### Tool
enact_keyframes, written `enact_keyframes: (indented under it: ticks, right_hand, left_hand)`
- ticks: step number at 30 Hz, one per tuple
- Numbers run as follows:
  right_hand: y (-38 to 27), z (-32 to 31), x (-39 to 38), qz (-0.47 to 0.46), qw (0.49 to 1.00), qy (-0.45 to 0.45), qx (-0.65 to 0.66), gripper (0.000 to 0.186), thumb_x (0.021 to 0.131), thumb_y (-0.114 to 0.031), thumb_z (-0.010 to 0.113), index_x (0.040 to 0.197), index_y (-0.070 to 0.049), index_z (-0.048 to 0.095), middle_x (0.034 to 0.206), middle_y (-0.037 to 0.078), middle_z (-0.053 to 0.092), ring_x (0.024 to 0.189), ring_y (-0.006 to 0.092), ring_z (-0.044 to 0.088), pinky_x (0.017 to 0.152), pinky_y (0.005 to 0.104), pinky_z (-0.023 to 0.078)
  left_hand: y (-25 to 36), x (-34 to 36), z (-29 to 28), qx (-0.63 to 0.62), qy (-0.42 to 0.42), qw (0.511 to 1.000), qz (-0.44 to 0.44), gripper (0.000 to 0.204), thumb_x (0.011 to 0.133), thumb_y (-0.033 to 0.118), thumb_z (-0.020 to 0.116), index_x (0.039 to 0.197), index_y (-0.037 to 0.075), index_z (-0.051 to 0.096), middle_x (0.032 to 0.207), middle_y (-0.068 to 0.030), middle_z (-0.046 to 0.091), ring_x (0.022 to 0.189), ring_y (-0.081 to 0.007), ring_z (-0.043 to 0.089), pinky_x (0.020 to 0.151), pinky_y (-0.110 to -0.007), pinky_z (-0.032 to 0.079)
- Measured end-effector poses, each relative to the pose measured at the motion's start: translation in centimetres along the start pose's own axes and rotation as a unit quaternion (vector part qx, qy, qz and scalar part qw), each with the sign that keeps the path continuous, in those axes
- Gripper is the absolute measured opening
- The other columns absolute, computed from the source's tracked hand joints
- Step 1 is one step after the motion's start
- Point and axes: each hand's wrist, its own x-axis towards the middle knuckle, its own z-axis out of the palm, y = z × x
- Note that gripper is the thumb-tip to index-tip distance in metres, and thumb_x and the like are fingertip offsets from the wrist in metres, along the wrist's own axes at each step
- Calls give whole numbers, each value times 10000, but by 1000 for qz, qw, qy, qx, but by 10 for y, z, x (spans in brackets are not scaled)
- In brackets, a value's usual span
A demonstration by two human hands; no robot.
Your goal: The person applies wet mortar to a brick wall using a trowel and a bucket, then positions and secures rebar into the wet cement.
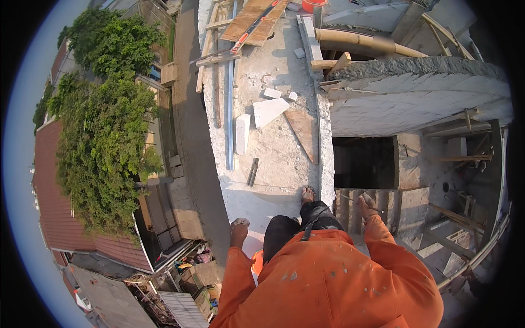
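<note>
My left hand (239, 223) is closed in a loose fist beside the slab's outer edge, with nothing showing in it. Over the concrete stairs (383, 199) at my right side, my right hand (365, 206) is curled round a thin rod (376, 210). Part of an orange bucket (257, 261) shows by my left forearm. Ahead of my bare foot (308, 194) lies a narrow dark metal tool (252, 171). White block pieces lie beyond it: a large slanted one (270, 112), an upright narrow one (242, 134) and a small one (272, 93).
A triangular plywood piece (304, 134) lies by the low right-hand edge. Far ahead are a spirit level (255, 27) on a wooden board (268, 16), timbers and a long metal bar (230, 115). The slab drops to a road (194, 136) at left and a dark opening (363, 163) at right.
</note>
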Motion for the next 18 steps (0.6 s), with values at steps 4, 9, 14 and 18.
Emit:
enact_keyframes:
  ticks: [4,9,14,18]
  right_hand:
    - [-13,2,16,37,996,21,79,265,914,-271,450,723,-93,489,638,-20,487,579,45,420,505,216,350]
    - [10,6,-13,142,989,50,-8,287,925,-294,409,735,-94,490,614,16,530,497,64,449,436,218,362]
    - [20,72,-76,312,931,180,-51,300,922,-298,410,739,-77,495,611,30,545,478,70,471,413,205,364]
    - [-6,142,-101,394,907,96,-113,317,890,-288,438,729,-37,544,649,44,576,624,155,537,590,318,422]
  left_hand:
    - [76,62,-33,9,39,993,111,201,749,221,569,873,89,656,882,-132,648,850,-269,617,761,-361,471]
    - [174,220,-46,50,23,991,121,215,727,220,607,876,72,651,867,-137,650,809,-277,627,747,-349,477]
    - [255,443,-9,171,15,979,111,427,712,248,678,1087,79,564,1047,-180,600,977,-308,569,858,-352,441]
    - [287,605,32,319,31,945,63,621,715,338,661,1231,66,447,1189,-222,473,1115,-364,449,939,-406,380]
